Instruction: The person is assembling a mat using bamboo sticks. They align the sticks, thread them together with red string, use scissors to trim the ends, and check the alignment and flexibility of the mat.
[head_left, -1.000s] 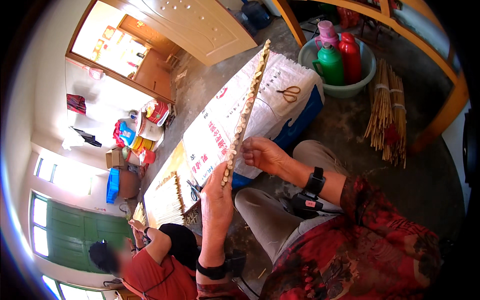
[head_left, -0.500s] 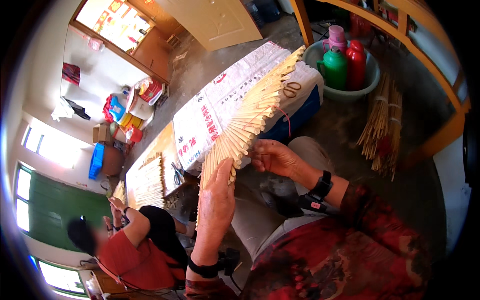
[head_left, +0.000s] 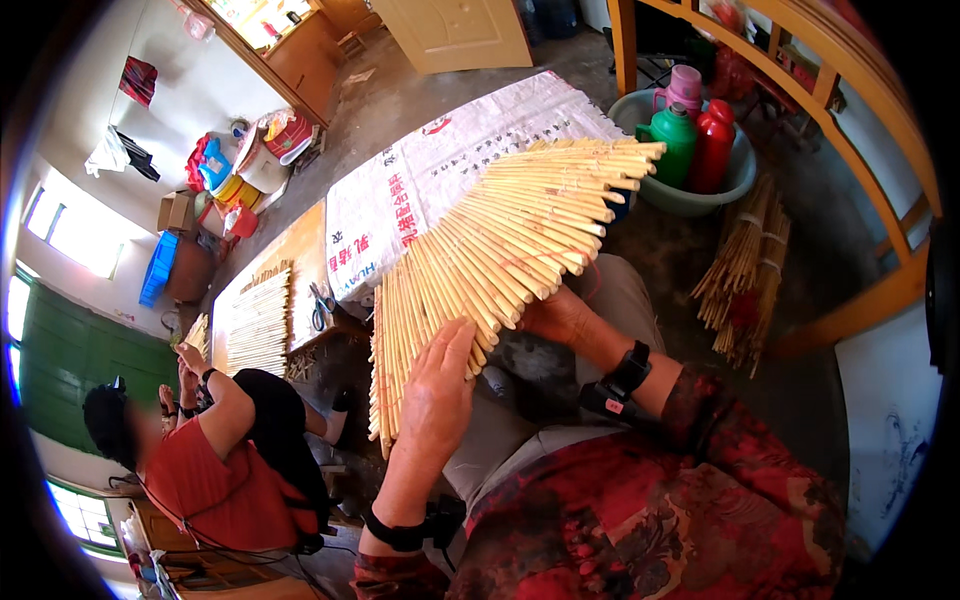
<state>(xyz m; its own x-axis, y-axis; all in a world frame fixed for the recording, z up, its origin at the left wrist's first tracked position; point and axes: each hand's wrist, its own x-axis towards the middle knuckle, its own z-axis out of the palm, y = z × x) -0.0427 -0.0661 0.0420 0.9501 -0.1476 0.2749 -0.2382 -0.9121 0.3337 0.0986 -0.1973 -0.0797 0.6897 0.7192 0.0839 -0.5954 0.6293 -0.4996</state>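
Observation:
A fan-shaped mat of pale stalks (head_left: 500, 235), strung side by side with thin reddish thread, tilts up in front of me over the table's near edge. My left hand (head_left: 435, 385) lies along its near edge, fingers over the stalk ends and gripping them; the thumb is hidden. Under the mat's right edge is my right hand (head_left: 558, 318), its fingers hidden by the stalks. Black straps with small devices circle both my wrists.
Printed white sacking (head_left: 380, 195) covers the table. Scissors (head_left: 322, 305) lie by another stalk mat (head_left: 258, 325) on a low board, left. A co-worker (head_left: 215, 460) sits there. Right stand a basin (head_left: 690, 200) of thermos flasks (head_left: 713, 145), stalk bundles (head_left: 745, 275) and a wooden frame (head_left: 870, 130).
The mat has turned from nearly edge-on to show its broad face, covering the scissors on the sacking. My right hand has gone beneath its edge. The view has shifted somewhat.

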